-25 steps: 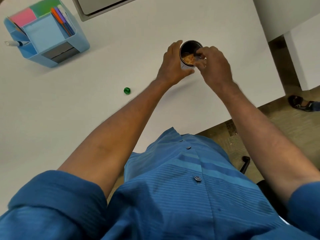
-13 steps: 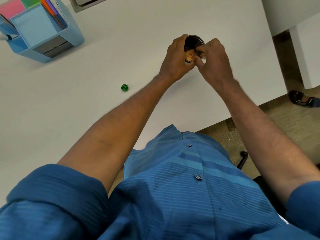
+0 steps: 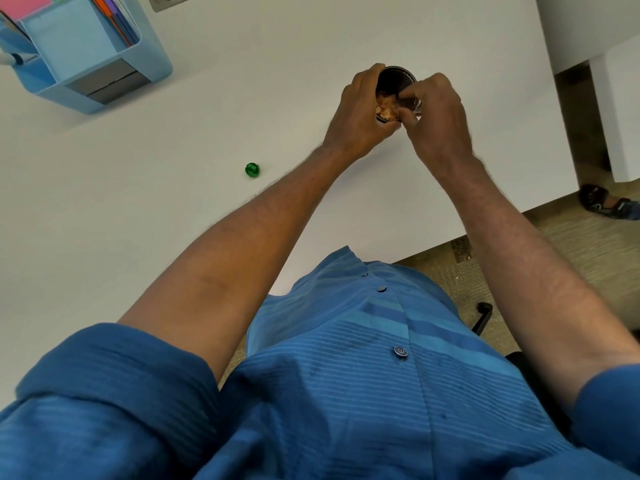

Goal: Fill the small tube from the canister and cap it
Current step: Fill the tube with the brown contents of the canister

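Note:
A dark open canister [image 3: 396, 80] with tan-orange contents stands on the white table [image 3: 242, 98], far right of centre. My left hand [image 3: 360, 116] wraps around its left side. My right hand [image 3: 434, 114] is at the canister's mouth, its fingertips pinched together over the contents; whatever they hold, most likely the small tube, is hidden by the fingers. A small green cap [image 3: 252, 170] lies alone on the table to the left, well apart from both hands.
A light blue desk organiser [image 3: 86, 53] with pens and coloured notes stands at the far left. The table's right and near edges drop to a carpeted floor, where a sandal [image 3: 607, 204] lies. White furniture [image 3: 616, 98] stands at the right.
Both hands have closed in tighter around the canister's mouth, and my right fingertips have dipped further into the opening. The green cap has stayed where it was.

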A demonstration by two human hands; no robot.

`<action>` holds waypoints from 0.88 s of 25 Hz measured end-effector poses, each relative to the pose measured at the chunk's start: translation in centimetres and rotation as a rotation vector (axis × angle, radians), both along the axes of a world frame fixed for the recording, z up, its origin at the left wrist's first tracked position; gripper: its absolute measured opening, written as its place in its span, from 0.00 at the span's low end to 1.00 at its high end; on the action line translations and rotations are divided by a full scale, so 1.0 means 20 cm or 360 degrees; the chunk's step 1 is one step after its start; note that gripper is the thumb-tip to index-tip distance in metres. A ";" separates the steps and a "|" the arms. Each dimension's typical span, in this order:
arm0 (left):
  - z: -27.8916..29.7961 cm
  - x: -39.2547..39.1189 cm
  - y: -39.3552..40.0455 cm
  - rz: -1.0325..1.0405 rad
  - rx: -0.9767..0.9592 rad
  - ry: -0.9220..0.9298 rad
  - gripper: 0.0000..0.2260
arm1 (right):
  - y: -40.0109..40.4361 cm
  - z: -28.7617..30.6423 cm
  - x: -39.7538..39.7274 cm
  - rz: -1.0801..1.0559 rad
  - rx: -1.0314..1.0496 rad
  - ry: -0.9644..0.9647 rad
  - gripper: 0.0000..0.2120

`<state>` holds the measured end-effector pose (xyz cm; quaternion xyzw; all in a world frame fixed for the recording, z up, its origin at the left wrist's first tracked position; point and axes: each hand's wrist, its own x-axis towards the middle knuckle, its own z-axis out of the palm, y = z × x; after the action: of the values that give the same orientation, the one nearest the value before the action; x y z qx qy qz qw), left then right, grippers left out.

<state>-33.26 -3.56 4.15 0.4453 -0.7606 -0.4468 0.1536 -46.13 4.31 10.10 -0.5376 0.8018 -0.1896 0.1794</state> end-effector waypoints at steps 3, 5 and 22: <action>-0.01 0.00 0.00 0.0006 -0.0030 -0.0014 0.37 | 0.00 0.00 0.00 -0.0041 -0.0026 -0.0033 0.12; -0.01 0.00 0.00 -0.0022 -0.0045 -0.0012 0.36 | 0.01 -0.01 -0.01 -0.0064 -0.0011 -0.0058 0.12; -0.09 0.87 0.09 0.0418 -0.0162 -0.0667 0.20 | 0.11 0.03 0.12 -0.0492 -0.0338 -0.0471 0.13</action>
<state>-15.92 -1.81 2.29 0.6149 -0.7329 -0.2822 0.0713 -43.74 6.50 10.61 -0.3907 0.8151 -0.3748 0.2061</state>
